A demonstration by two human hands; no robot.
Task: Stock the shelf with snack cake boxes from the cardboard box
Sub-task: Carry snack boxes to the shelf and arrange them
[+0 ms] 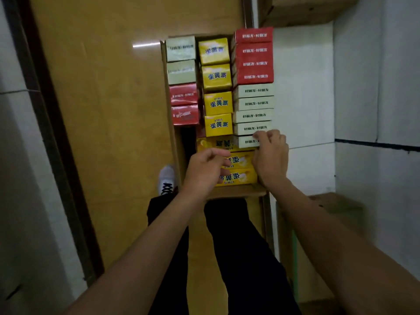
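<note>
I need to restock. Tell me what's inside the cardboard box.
The cardboard box holds rows of snack cake boxes: yellow, red, pale. Any lower layers are covered; both hands hide part of the near end.

A white sneaker (167, 179) with black laces stands on the yellow-brown floor (109, 110) beside white wall tiles (304, 87).

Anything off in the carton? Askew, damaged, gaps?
Nothing looks damaged. In the carton there is a dark empty gap below the left column's red boxes. The near yellow boxes lie sideways with print inverted, unlike the upright yellow boxes farther back.
</note>
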